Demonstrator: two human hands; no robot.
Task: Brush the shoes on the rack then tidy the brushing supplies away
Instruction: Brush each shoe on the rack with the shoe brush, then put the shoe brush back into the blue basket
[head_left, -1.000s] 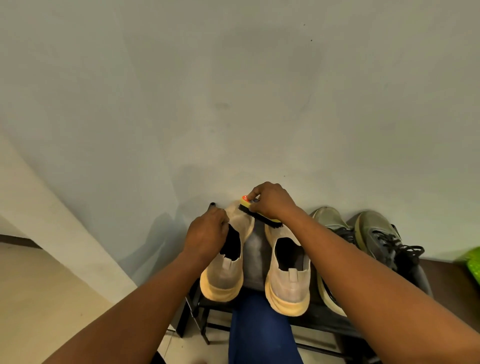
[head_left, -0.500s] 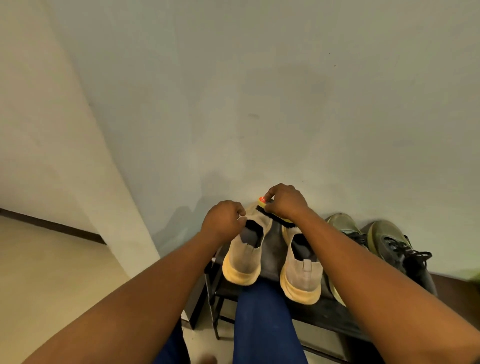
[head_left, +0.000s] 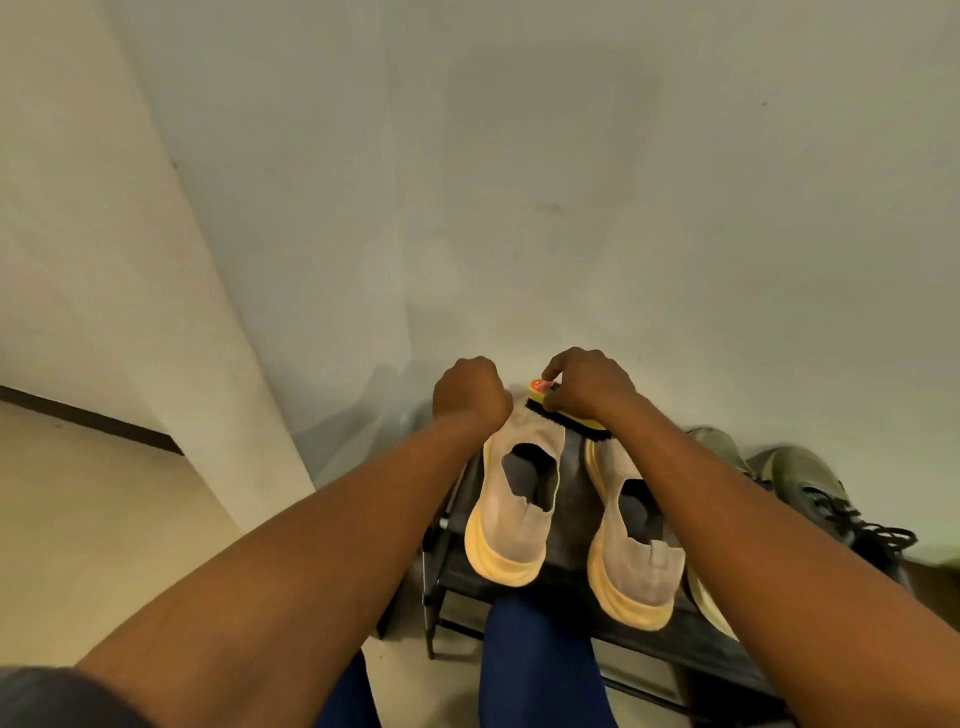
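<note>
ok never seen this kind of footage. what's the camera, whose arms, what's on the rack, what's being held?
There is no robot here. The one picture comes from a wide-angle camera worn on a person's head, looking forward and down, so the two bare arms reaching in from the bottom are the wearer's own.

In front of them, against a pale wall, stands a low dark shoe rack. On it sit a pair of beige slip-on shoes with yellow soles, the left shoe and the right shoe, and to the right a pair of olive lace-up sneakers.

The right hand grips a yellow brush with black bristles, laid across the toe end of the beige pair. The left hand sits at the toe of the left shoe with its fingers curled; what they grip, if anything, is hidden.
</note>
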